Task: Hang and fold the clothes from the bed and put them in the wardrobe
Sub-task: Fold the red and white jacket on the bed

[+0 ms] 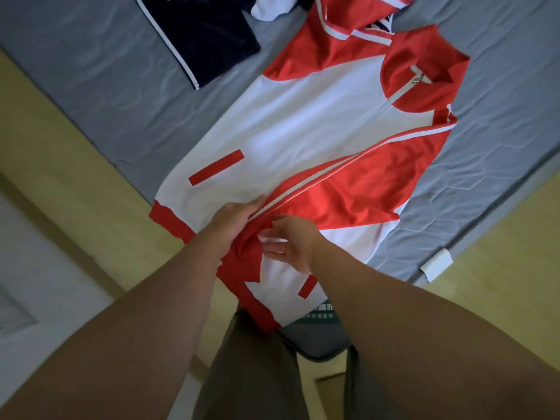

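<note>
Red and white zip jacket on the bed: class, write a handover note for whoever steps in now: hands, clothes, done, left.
Left hand: fingers straight, pressing the red and white zip jacket beside its folded-in sleeve.
Right hand: open, touching the sleeve end; no grip.
Jacket lies front up on the grey quilted mattress; a navy white-striped garment and a white garment lie beyond it.
Done: one sleeve folded across.
Left: finish folding, other clothes, wardrobe.

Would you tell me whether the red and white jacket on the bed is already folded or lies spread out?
Mostly spread: the jacket lies full length on the mattress, with only one sleeve folded across its front.
</note>
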{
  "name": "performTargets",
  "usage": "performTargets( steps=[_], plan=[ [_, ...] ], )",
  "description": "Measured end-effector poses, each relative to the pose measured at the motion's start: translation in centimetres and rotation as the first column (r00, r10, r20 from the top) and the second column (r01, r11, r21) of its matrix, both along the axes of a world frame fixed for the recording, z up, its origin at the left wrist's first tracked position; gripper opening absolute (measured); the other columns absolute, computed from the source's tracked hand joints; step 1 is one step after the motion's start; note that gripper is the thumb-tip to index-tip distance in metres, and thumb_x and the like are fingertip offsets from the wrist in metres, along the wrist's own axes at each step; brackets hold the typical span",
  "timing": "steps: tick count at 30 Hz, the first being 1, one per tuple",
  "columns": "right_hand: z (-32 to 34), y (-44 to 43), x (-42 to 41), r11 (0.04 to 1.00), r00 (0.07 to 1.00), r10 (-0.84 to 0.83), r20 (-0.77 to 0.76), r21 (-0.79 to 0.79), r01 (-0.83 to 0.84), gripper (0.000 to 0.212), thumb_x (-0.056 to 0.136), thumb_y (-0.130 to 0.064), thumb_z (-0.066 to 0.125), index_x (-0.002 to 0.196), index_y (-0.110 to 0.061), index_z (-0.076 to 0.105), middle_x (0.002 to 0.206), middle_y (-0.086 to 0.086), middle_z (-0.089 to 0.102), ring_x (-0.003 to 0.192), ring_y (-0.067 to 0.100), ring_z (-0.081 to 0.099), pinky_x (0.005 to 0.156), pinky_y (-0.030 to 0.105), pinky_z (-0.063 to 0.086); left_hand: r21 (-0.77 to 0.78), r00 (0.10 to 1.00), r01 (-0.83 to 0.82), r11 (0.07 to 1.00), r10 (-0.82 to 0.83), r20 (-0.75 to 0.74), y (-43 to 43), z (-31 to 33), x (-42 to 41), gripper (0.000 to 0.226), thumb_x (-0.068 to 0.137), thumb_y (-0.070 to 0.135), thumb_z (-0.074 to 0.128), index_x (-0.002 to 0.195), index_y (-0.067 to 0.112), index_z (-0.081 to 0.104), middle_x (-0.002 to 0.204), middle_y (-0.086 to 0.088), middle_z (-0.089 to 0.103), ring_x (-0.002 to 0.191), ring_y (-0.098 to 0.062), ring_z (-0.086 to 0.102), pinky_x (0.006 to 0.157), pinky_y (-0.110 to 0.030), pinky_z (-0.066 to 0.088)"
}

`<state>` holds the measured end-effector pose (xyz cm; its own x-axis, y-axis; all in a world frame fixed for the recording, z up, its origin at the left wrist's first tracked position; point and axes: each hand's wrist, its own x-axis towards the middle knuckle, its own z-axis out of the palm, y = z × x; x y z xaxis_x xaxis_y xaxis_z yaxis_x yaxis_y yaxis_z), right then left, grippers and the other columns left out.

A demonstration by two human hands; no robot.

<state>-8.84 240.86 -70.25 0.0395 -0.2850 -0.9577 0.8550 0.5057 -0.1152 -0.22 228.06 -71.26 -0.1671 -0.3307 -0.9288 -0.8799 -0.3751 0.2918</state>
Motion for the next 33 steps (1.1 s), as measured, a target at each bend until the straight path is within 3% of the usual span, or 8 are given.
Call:
performTargets(
  steps=[4,9,12,14,16,20,27,33],
  plan=[
    [-0.5,-1.5,1.1,0.995,0.996,-0.088,0.011,0.043,0.088,0.024,0.100,-0.006,0.044,0.117,-0.013,0.058,0.092,0.010,0.066,0.081,0.026,0.062,0.087,0.043,0.055,-0.003,0.938,0.336,0.942,-0.334,0.088,-2.4,0.6,1.9,0.031,0.074,0.043,0.073,0.100,0.025,0.072,0.098,-0.001,0.073,0.087,-0.019,0.067,0.065,-0.031,0.048],
    [-0.6,-2.9,2.1,0.967,0.965,0.250,-0.074,0.068,-0.245,0.035,0.100,-0.016,0.053,0.135,-0.019,0.048,0.111,0.015,0.069,0.082,0.033,0.074,0.073,0.044,0.063,-0.207,0.713,0.701,0.683,-0.678,0.179,-5.4,0.9,2.6,0.029,0.080,0.019,0.062,0.108,0.023,0.069,0.107,-0.004,0.072,0.090,-0.023,0.064,0.075,-0.031,0.052],
    [-1.4,-4.3,1.8,0.815,0.753,0.579,-0.313,0.218,-0.537,0.038,0.098,-0.031,0.053,0.130,-0.012,0.053,0.108,0.015,0.069,0.079,0.029,0.072,0.064,0.035,0.058,-0.387,0.485,0.855,0.346,-0.797,0.359,-6.8,1.2,1.8,0.036,0.079,0.027,0.061,0.114,0.023,0.066,0.099,-0.001,0.069,0.093,-0.027,0.063,0.082,-0.038,0.046],
    [-2.2,-5.1,1.0,0.702,0.554,0.711,-0.434,0.391,-0.595,0.046,0.098,-0.042,0.050,0.129,-0.008,0.056,0.119,0.018,0.067,0.101,0.036,0.068,0.084,0.038,0.056,-0.513,0.431,0.842,0.168,-0.783,0.450,-7.0,1.2,1.7,0.041,0.071,0.024,0.065,0.112,0.023,0.061,0.098,-0.001,0.065,0.095,-0.027,0.057,0.084,-0.040,0.040],
    [-2.8,-5.7,-0.1,0.648,0.458,0.761,-0.459,0.517,-0.559,0.051,0.098,-0.047,0.047,0.131,-0.009,0.050,0.131,0.019,0.061,0.119,0.038,0.060,0.096,0.040,0.047,-0.613,0.451,0.787,0.067,-0.740,0.498,-6.8,0.9,2.1,0.050,0.068,0.015,0.068,0.116,0.018,0.054,0.111,-0.005,0.057,0.103,-0.028,0.053,0.088,-0.041,0.039],
    [-3.6,-6.2,-2.2,0.536,0.266,0.840,-0.473,0.643,-0.547,0.041,0.095,-0.040,0.047,0.126,-0.015,0.037,0.128,0.016,0.057,0.115,0.040,0.060,0.081,0.043,0.041,-0.770,0.369,0.630,-0.097,-0.836,0.407,-6.2,0.2,3.9,0.050,0.069,0.000,0.053,0.118,0.012,0.057,0.127,-0.012,0.054,0.114,-0.033,0.053,0.094,-0.046,0.042],
    [-4.7,-7.5,-6.5,0.377,-0.046,0.898,-0.438,0.819,-0.432,0.056,0.087,-0.029,0.056,0.138,-0.024,0.033,0.132,0.012,0.038,0.125,0.035,0.042,0.091,0.046,0.040,-0.469,0.333,0.878,0.101,-0.832,0.444,-8.0,-1.3,5.9,0.077,0.081,0.015,0.072,0.148,0.025,0.033,0.159,-0.010,0.024,0.150,-0.033,0.022,0.114,-0.056,0.034],
    [-4.4,-7.5,-8.1,0.331,-0.053,0.903,-0.427,0.768,-0.549,0.073,0.083,-0.031,0.061,0.149,-0.030,0.028,0.148,0.006,0.033,0.135,0.031,0.035,0.104,0.046,0.035,-0.345,0.312,0.927,0.146,-0.810,0.496,-8.4,-0.9,5.4,0.095,0.077,0.030,0.079,0.151,0.025,0.020,0.161,-0.010,0.016,0.151,-0.034,0.016,0.112,-0.058,0.036]
  ],
)
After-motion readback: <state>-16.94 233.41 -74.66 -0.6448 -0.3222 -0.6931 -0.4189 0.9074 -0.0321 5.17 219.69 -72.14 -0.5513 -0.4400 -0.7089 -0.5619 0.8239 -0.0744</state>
